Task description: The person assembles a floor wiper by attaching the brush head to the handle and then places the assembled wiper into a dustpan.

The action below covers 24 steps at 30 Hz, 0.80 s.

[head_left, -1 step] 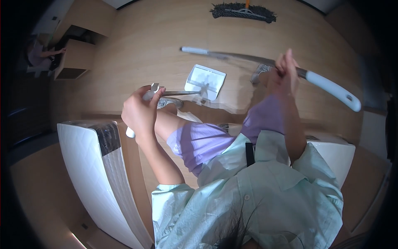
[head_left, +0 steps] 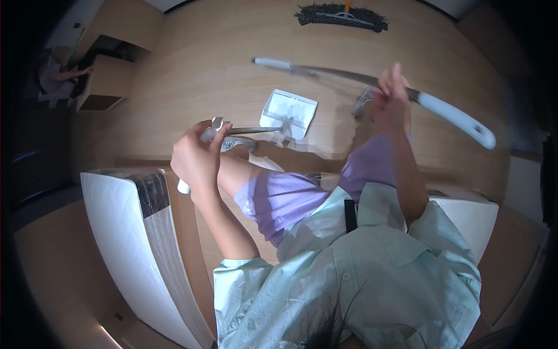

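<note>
My right hand (head_left: 393, 96) is closed round a long metal pole (head_left: 354, 75), which is held slantwise above the floor. Its thick white grip (head_left: 456, 119) has a hole at the end and sticks out to the right. The far white end (head_left: 273, 63) points left, and motion blur hides whether it carries a broom head. My left hand (head_left: 197, 154) grips the white handle of a long-handled dustpan (head_left: 289, 107). A white clip (head_left: 218, 123) shows by the thumb. The dustpan's white, toothed pan lies on the floor in front of my feet.
A dark mop head (head_left: 343, 17) with an orange pole lies at the far side. White wrapped panels stand at my left (head_left: 128, 232) and right (head_left: 465, 221). At far left, a person (head_left: 55, 81) is beside a wooden cabinet (head_left: 110, 78).
My right hand has shifted slightly left and away from me, carrying the pole with it. My left hand and the dustpan stay nearly still.
</note>
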Tool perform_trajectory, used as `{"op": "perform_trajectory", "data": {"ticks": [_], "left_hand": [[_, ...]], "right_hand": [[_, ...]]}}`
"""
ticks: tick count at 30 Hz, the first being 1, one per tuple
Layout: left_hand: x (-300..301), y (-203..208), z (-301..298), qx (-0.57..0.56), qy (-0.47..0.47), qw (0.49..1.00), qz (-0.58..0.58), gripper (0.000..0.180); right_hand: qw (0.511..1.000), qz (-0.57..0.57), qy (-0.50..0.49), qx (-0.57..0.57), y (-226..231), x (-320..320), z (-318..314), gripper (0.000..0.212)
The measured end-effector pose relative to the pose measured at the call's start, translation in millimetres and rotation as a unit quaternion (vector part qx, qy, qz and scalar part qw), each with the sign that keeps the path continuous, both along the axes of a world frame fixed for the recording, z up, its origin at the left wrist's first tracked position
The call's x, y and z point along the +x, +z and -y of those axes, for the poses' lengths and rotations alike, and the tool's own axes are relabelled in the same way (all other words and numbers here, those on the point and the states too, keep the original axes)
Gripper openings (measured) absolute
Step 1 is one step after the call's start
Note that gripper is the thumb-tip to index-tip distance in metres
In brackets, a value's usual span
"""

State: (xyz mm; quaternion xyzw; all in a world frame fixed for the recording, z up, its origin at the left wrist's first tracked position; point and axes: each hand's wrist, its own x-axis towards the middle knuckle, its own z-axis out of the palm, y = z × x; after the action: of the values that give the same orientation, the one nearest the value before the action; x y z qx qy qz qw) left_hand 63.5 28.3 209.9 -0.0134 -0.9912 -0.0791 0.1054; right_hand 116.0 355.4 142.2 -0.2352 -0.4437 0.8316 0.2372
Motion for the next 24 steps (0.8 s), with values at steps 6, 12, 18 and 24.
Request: {"op": "perform_trajectory", "data": {"ticks": [6, 12, 18, 24], "left_hand": [[3.4, -10.0, -7.6, 0.015, -0.023, 0.999, -0.026, 0.050], [3.9, -18.0, -15.6, 0.023, -0.040, 0.999, -0.009, 0.048], [1.2, -13.8, -34.2, -0.017, -0.052, 0.998, -0.035, 0.044], [2.1, -4.8, -53.0, -0.033, -0.040, 0.998, -0.032, 0.043]], "right_hand": [[0.980, 0.047, 0.126, 0.144, -134.7, -74.6, 20.7, 0.053], [0.920, 0.023, 0.151, 0.360, -199.1, -26.7, 39.6, 0.053], [0.938, 0.037, 0.133, 0.317, -130.8, 37.8, 51.5, 0.046], [0.939, 0.223, 0.178, 0.192, -32.7, 86.7, 51.7, 0.054]]}}
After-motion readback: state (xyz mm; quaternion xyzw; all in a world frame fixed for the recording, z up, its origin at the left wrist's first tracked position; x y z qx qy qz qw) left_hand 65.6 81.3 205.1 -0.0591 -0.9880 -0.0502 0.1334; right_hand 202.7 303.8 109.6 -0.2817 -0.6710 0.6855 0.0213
